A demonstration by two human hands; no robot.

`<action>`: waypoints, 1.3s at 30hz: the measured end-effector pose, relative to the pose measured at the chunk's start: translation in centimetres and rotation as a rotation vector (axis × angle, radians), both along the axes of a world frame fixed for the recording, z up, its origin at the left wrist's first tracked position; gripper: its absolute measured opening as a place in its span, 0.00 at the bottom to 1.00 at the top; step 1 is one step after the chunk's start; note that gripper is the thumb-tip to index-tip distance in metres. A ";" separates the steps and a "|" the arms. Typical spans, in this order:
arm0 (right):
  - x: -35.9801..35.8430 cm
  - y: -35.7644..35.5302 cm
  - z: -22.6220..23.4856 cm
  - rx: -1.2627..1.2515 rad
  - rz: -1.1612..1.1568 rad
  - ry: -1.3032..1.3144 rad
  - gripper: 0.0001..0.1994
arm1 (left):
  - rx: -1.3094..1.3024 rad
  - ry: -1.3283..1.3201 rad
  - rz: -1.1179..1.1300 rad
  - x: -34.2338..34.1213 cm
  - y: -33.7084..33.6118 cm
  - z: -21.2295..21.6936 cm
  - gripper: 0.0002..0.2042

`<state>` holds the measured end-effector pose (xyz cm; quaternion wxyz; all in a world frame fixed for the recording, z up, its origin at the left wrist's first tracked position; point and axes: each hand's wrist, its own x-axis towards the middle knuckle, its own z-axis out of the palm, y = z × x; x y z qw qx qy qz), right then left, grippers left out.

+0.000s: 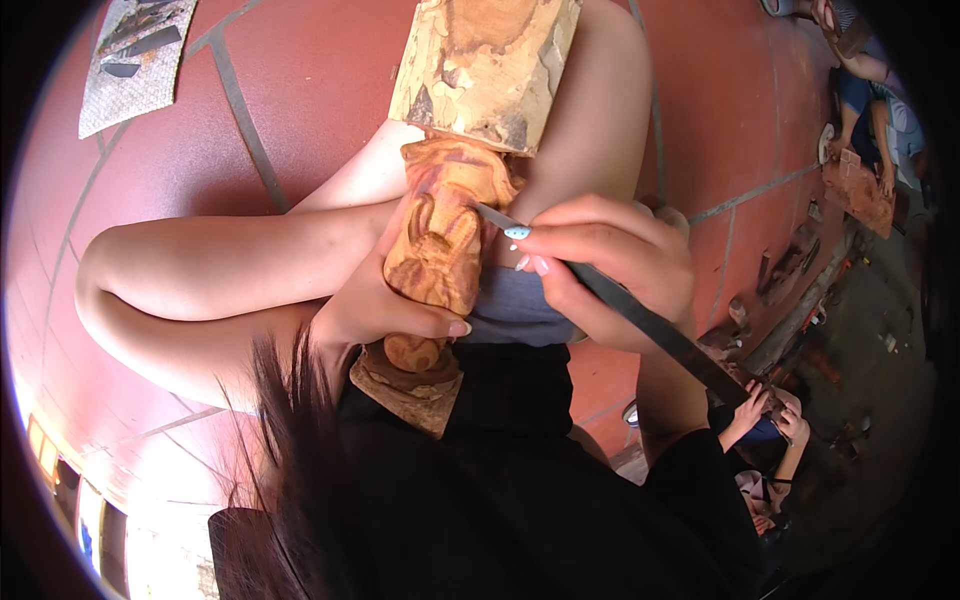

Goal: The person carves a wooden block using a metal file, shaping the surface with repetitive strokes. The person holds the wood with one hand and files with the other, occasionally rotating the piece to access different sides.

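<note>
On lap: left hand (385,300) grips wooden carving (440,250); right hand (610,265) clasps chisel (640,320), tip touching carving.

This is a wood-carving workshop where people work seated on the floor. The floor (300,90) is laid with large red tiles with grey joints. A half-carved wooden figure (440,250) still carries rough bark on its uncut block, and a long metal chisel (650,330) rests against it. At the right edge other people (870,110) sit over a reddish carved panel (860,190), with wood offcuts (780,270) scattered along the floor's edge.
</note>
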<state>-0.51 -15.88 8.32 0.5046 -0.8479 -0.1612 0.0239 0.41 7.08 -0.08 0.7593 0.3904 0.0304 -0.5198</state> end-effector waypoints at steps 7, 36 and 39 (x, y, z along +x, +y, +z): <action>0.2 -0.3 -0.4 0.077 0.013 0.082 0.10 | -0.025 -0.018 -0.023 0.1 0.3 -0.3 0.57; 0.2 -0.3 -1.2 0.177 0.011 0.067 0.10 | 0.028 -0.030 -0.004 0.2 0.2 0.1 0.55; 0.4 0.0 -1.0 0.179 0.000 0.060 0.10 | 0.068 0.007 -0.002 0.2 0.5 0.4 0.55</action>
